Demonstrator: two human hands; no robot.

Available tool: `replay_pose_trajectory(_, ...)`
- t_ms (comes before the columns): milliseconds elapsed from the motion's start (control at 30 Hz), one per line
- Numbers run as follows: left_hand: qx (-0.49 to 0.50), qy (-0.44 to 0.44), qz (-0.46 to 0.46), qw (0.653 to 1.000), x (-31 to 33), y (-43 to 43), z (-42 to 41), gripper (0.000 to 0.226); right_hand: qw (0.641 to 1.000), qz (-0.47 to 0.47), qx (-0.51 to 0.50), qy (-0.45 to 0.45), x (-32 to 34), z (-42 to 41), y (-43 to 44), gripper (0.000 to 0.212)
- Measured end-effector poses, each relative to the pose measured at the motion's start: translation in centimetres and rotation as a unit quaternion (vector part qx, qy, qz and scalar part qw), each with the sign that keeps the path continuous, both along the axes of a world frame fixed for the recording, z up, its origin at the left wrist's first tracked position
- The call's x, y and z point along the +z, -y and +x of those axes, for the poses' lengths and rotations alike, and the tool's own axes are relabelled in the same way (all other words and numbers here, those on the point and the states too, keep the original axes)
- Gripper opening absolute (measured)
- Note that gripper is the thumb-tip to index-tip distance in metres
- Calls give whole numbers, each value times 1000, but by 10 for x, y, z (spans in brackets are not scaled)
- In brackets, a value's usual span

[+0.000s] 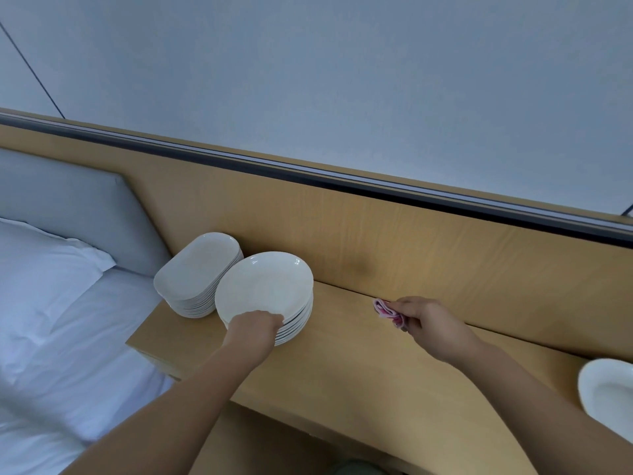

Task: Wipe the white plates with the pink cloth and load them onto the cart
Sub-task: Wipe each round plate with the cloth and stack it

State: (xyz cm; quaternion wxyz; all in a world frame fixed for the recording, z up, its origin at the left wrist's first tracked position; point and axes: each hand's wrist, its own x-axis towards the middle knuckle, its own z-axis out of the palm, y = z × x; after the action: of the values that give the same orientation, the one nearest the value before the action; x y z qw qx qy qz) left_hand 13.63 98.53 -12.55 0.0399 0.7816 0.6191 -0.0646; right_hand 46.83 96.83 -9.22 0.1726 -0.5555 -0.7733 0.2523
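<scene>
A stack of round white plates (265, 286) stands on the wooden bedside shelf (342, 365). My left hand (255, 329) grips the near rim of the top round plate. Behind it to the left sits a stack of oblong white plates (195, 269). My right hand (424, 318) holds the crumpled pink cloth (387, 311) just above the shelf, to the right of the round stack. Another white plate (608, 389) shows at the right edge. No cart is in view.
A wooden wall panel (394, 234) with a dark rail runs behind the shelf. A bed with white sheets and a pillow (44, 262) lies to the left, against a grey headboard (68, 200).
</scene>
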Motion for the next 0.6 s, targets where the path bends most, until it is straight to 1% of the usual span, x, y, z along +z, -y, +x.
replay_pose_trajectory(100, 16, -14, -11, 1000, 0, -1, 3, 25, 1000, -2, -13, -4, -1, 8, 4, 51)
replay_pose_trajectory(167, 20, -9, -14, 1000, 0, -1, 6, 23, 1000, -1, -16, -5, -1, 11, 6, 52)
replay_pose_trajectory(267, 18, 38, 9, 999, 3, 0, 15, 19, 1000, 1, -16, -5, -2, 15, 8, 51)
replay_pose_trajectory(400, -34, 84, 72, 993, 10, -3, 44, 29, 1000, 12, -22, -12, -2, 27, 13, 53)
replay_pose_trajectory(533, -82, 109, 61, 989, 14, -13, 94, 29, 998, 20, -48, -19, -1, 56, 27, 54)
replay_pose_trajectory(600, -108, 114, 46, 987, 14, -16, 126, 36, 996, 30, -76, -23, -1, 76, 40, 55)
